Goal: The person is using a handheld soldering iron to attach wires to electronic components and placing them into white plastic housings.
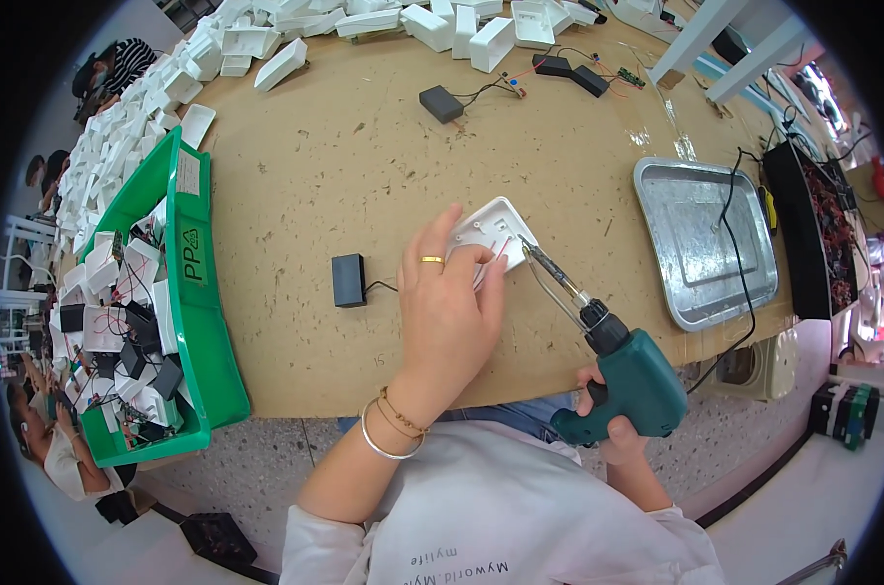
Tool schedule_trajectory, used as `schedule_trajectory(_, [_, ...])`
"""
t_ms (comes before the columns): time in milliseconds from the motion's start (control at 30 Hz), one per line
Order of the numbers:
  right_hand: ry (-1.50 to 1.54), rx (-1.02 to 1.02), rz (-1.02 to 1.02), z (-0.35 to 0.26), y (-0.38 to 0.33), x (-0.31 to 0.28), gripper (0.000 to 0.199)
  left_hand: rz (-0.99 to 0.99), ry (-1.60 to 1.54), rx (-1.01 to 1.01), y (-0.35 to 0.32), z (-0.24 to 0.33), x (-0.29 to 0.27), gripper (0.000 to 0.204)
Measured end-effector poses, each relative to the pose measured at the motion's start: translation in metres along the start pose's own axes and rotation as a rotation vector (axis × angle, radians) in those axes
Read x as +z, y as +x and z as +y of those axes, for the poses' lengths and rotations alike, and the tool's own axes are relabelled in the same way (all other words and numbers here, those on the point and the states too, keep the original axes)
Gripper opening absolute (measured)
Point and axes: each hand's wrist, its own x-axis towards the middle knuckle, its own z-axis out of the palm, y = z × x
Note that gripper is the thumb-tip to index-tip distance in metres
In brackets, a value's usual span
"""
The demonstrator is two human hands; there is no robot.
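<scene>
My left hand (451,302) is closed over a white plastic housing (500,216), thumb and forefinger bent into it beside a short red wire (505,247). A black box (348,280) lies to the left on the table, its black cable running under that hand. In my right hand (612,429) is a dark green soldering gun (642,385), gripped by its handle. Its metal tip and thin feed tube point up and left, reaching the right edge of the housing near the fingertips. The palm side of my left hand is hidden.
A green crate (196,322) full of white housings, black boxes and wires stands at the left. White housings (432,27) pile up along the far side, near loose black boxes (442,103). A metal tray (710,253) lies right, crossed by a black cord, beside a black bin (803,229).
</scene>
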Motion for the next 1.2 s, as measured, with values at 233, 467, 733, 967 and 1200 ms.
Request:
schedule_trajectory(233, [0.022,0.011,0.021,0.000,0.000,-0.001,0.067,0.002,-0.143,-0.106,-0.006,0.007,-0.010,0.015])
schedule_trajectory(467, [0.039,-0.008,0.009,0.002,0.000,-0.001,0.068,-0.085,-0.150,-0.219,-0.007,0.004,-0.013,0.016])
schedule_trajectory(733, [0.072,0.001,0.018,0.004,-0.003,-0.003,0.068,-0.041,-0.280,-0.330,-0.004,0.005,-0.013,0.014])
schedule_trajectory(967, [0.092,-0.010,0.011,0.005,-0.002,-0.002,0.067,0.104,-0.181,-0.167,0.002,-0.004,-0.005,0.014])
schedule_trajectory(1200, [0.103,-0.004,0.013,0.004,-0.002,-0.003,0.065,0.106,-0.187,-0.281,0.012,-0.011,0.004,0.017])
